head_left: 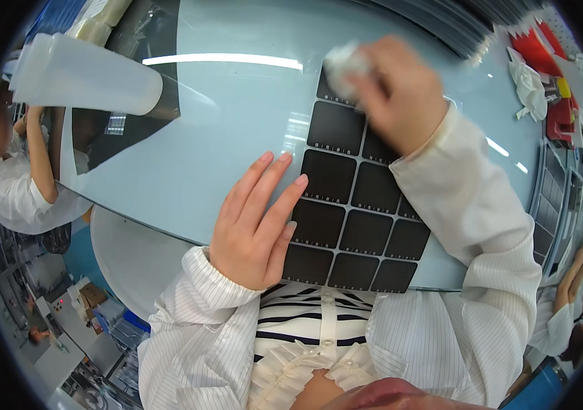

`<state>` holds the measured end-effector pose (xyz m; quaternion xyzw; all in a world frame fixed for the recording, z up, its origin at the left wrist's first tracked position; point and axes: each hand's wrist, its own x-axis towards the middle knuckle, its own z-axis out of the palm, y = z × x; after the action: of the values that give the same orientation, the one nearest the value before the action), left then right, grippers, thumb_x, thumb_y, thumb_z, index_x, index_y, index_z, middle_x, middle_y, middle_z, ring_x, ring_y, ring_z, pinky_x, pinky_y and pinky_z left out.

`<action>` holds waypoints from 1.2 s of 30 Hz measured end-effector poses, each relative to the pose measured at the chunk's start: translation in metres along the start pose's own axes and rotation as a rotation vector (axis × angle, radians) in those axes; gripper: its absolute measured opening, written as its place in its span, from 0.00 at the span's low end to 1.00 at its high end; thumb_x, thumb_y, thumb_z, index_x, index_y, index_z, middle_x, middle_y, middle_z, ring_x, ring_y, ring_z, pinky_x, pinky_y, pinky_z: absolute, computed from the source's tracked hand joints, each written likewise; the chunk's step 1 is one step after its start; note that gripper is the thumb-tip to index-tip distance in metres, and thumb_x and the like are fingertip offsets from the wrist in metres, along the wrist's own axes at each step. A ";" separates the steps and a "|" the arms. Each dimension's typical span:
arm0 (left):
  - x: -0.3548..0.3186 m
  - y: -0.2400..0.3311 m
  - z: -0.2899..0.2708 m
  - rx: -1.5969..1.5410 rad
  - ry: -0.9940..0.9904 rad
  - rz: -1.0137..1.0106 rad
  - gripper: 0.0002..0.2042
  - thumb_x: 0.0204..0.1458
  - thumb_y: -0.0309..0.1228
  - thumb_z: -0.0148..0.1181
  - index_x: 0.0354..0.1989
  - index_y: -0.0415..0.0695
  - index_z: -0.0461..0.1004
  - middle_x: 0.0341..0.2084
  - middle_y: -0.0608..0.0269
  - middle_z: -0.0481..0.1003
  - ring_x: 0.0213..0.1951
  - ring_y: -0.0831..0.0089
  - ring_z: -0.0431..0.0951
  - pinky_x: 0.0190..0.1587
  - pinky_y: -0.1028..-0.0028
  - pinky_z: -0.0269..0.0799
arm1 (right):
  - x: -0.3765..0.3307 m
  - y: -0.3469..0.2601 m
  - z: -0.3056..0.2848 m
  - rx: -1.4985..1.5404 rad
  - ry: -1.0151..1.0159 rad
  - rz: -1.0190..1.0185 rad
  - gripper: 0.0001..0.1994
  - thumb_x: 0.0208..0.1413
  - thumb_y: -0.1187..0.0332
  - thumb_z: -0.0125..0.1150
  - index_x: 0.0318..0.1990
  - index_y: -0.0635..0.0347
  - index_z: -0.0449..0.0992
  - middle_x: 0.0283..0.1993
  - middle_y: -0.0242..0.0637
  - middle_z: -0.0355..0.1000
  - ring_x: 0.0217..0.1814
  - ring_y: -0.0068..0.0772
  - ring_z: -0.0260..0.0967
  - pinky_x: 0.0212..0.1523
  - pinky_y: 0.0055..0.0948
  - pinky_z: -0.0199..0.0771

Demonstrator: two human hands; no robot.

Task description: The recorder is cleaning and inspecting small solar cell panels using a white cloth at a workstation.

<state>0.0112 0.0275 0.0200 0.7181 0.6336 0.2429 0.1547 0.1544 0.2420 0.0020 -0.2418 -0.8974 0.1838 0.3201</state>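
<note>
A flat sheet of black rounded squares (pixel 329 176) divided by pale lines lies on the glass-topped table, reaching to its near edge. My right hand (pixel 400 89), a little blurred, is closed around a crumpled white wiping cloth (pixel 346 68) over the sheet's far end. The hand and sleeve hide part of the sheet's right side. My left hand (pixel 254 222) rests with fingers stretched out, its fingertips at the sheet's left edge, and holds nothing.
A translucent white plastic bottle (pixel 93 75) is at the far left. Dark stacked sheets (pixel 441 27) line the back. Red bins (pixel 544 48) and a crumpled white bag (pixel 528 85) stand at the right. Other people work on both sides; a white round stool (pixel 127 253) is at lower left.
</note>
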 end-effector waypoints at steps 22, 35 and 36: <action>0.005 -0.042 0.018 -0.176 0.272 0.032 0.27 0.51 0.24 0.47 0.63 0.44 0.54 0.53 0.58 0.69 0.57 0.59 0.64 0.59 0.64 0.57 | -0.067 -0.075 0.008 0.208 -0.300 -0.284 0.15 0.40 0.76 0.66 0.38 0.63 0.72 0.32 0.38 0.68 0.27 0.35 0.67 0.27 0.26 0.67; 0.016 -0.043 0.005 -0.258 0.192 0.020 0.33 0.47 0.18 0.43 0.66 0.40 0.45 0.50 0.54 0.71 0.53 0.56 0.65 0.59 0.65 0.56 | -0.056 0.007 -0.008 -0.111 -0.086 0.039 0.10 0.50 0.77 0.58 0.42 0.64 0.72 0.31 0.35 0.69 0.30 0.25 0.68 0.30 0.23 0.68; 0.021 -0.040 0.005 -0.250 0.178 0.023 0.33 0.47 0.18 0.43 0.66 0.40 0.45 0.50 0.54 0.71 0.53 0.56 0.65 0.59 0.66 0.56 | -0.059 0.013 -0.015 -0.099 -0.027 0.091 0.10 0.50 0.77 0.58 0.42 0.64 0.72 0.32 0.36 0.69 0.27 0.26 0.66 0.28 0.24 0.67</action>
<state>-0.0174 0.0542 -0.0025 0.6762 0.6013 0.3843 0.1831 0.2085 0.2225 -0.0217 -0.2956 -0.8976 0.1567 0.2869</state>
